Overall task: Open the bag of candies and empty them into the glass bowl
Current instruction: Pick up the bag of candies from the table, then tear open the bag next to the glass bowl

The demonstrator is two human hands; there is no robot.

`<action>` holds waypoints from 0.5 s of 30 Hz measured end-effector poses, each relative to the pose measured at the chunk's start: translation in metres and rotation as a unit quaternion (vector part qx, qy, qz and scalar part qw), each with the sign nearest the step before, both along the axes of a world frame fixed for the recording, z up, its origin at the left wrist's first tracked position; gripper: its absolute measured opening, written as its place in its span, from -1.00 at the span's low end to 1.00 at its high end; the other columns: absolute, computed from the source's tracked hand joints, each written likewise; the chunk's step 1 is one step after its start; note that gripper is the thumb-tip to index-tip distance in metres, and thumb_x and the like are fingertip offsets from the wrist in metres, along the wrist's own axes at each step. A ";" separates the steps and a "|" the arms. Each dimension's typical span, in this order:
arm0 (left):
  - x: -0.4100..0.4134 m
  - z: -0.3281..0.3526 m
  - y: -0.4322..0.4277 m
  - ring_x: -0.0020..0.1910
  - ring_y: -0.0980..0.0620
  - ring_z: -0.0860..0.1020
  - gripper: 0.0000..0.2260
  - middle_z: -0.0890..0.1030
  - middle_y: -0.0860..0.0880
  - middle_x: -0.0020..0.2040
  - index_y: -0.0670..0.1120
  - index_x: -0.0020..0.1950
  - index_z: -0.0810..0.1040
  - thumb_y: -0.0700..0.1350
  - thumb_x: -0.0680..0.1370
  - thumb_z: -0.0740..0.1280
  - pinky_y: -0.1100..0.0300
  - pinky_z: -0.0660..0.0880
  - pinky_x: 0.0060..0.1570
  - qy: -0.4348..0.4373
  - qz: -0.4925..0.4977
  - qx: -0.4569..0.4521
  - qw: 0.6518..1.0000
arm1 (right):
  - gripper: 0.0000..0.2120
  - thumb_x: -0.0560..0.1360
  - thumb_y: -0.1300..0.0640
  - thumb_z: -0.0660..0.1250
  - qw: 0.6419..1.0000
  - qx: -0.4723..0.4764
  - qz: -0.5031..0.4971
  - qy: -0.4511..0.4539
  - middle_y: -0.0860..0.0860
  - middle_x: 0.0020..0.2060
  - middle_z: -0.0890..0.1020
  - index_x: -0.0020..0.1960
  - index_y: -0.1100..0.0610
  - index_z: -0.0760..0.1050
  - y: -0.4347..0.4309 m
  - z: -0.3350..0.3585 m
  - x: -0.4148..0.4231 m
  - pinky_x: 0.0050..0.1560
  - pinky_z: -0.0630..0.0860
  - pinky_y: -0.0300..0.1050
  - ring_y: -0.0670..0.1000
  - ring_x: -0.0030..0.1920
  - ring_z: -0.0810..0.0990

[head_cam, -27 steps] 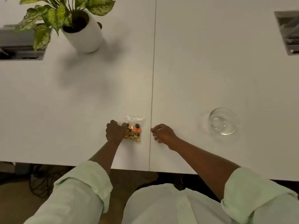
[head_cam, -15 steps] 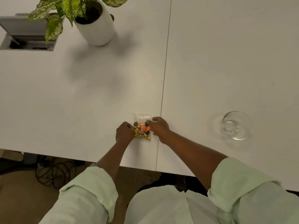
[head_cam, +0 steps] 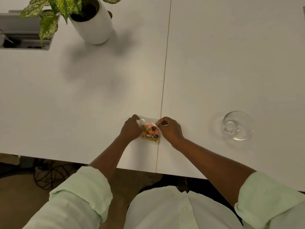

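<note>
A small clear plastic bag of candies [head_cam: 151, 132], holding orange, gold and dark sweets, lies on the white table [head_cam: 99, 96] near its front edge, just left of the seam. My left hand [head_cam: 131, 128] pinches the bag's top left corner. My right hand [head_cam: 170, 128] pinches its top right edge. Whether the bag's top is open cannot be told. The empty glass bowl [head_cam: 237, 125] stands on the table to the right, about a forearm's length from my right hand.
A white pot with a green speckled plant [head_cam: 92, 22] stands at the back left. Beside it is an open cable hatch [head_cam: 24, 35] in the tabletop. Cables lie on the floor under the front edge.
My right hand moved left from the bare table onto the bag and now pinches its top edge. My left hand shifted up to the top left corner.
</note>
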State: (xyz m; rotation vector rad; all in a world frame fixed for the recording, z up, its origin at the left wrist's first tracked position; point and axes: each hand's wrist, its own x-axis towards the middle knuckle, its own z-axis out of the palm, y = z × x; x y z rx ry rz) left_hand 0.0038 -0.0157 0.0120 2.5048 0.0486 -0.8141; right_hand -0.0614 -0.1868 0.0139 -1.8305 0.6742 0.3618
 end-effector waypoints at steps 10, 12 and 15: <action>-0.001 0.050 -0.084 -0.03 -0.11 0.59 -0.81 0.63 -0.08 0.02 -0.10 0.12 0.64 -0.16 0.55 0.33 0.02 0.50 -0.02 -0.211 -0.323 -0.043 0.921 | -0.91 0.57 0.12 0.39 0.993 -0.075 0.038 -0.078 0.00 -0.09 0.71 -0.05 0.12 0.63 -0.073 0.034 -0.043 0.03 0.57 -0.06 0.00 -0.03 0.65; -0.008 0.058 -0.101 -0.11 -0.10 0.58 -0.85 0.62 -0.05 -0.06 -0.10 0.03 0.64 -0.17 0.57 0.28 0.02 0.51 -0.12 -0.198 -0.347 -0.046 0.916 | -0.92 0.56 0.14 0.39 0.990 -0.097 0.041 -0.098 0.00 -0.10 0.69 -0.06 0.13 0.62 -0.090 0.038 -0.053 0.03 0.58 -0.03 0.01 -0.04 0.64; -0.022 0.063 -0.129 -0.15 -0.07 0.55 -0.85 0.59 -0.02 -0.10 -0.10 -0.04 0.61 -0.18 0.57 0.24 0.05 0.51 -0.19 -0.158 -0.342 -0.046 0.925 | -0.94 0.56 0.16 0.39 0.985 -0.123 0.034 -0.117 -0.01 -0.12 0.65 -0.06 0.13 0.62 -0.118 0.042 -0.070 0.02 0.58 0.00 -0.03 -0.06 0.61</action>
